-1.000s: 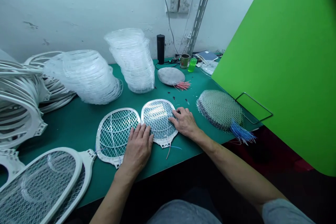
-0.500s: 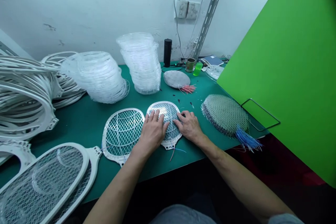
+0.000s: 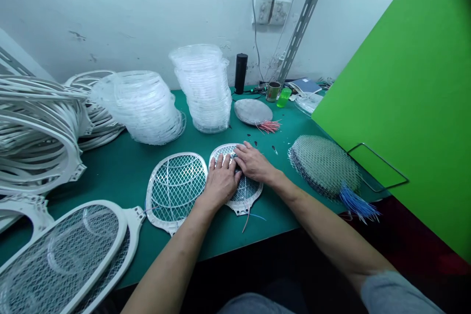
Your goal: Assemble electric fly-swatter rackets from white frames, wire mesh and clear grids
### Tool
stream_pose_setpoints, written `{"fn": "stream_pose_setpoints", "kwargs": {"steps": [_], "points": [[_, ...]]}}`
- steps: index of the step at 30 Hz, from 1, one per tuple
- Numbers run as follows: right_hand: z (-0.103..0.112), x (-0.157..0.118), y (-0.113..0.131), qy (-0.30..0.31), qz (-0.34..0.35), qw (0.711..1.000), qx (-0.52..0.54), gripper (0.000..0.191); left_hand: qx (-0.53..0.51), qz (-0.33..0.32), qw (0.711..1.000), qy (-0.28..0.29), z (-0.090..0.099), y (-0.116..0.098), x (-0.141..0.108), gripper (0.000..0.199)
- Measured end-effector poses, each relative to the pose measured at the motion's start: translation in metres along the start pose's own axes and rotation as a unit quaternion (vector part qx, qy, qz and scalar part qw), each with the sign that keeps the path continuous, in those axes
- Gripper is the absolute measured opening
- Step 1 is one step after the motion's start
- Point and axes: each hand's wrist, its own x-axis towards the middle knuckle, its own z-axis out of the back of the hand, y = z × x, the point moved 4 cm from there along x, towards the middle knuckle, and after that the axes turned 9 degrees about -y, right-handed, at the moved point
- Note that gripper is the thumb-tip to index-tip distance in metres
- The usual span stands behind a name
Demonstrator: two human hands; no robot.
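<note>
Left grip (image 3: 221,182) and right grip (image 3: 254,162) spread wide, flat on swatter mesh (image 3: 246,189), beside second swatter (image 3: 172,187) on desk (image 3: 117,186).

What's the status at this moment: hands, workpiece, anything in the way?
Left hand and right hand flat on mesh racket frame. Second mesh racket frame alongside, on the left. Nothing lying on top.

Scuffed white wall (image 3: 110,5) with slotted steel rail (image 3: 305,14), twin sockets (image 3: 271,11) and a bright green board (image 3: 397,108)
</note>
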Motion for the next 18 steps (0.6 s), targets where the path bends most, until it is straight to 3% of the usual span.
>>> {"fn": "stream_pose_setpoints", "kwargs": {"steps": [2, 6, 18], "points": [[-0.010, 0.011, -0.001, 0.003, 0.031, 0.999, 0.020, 0.042, 0.007, -0.005, 1.000, -0.009, -0.001, 0.000, -0.001, 0.057], [-0.020, 0.013, -0.006, -0.019, 0.029, 0.999, 0.031, 0.043, 0.011, -0.011, 1.000, -0.025, -0.003, 0.001, -0.002, 0.057], [-0.017, 0.012, -0.007, 0.033, 0.028, 0.998, -0.040, 0.042, -0.001, -0.002, 1.000, -0.014, -0.004, 0.001, 0.001, 0.059]]}}
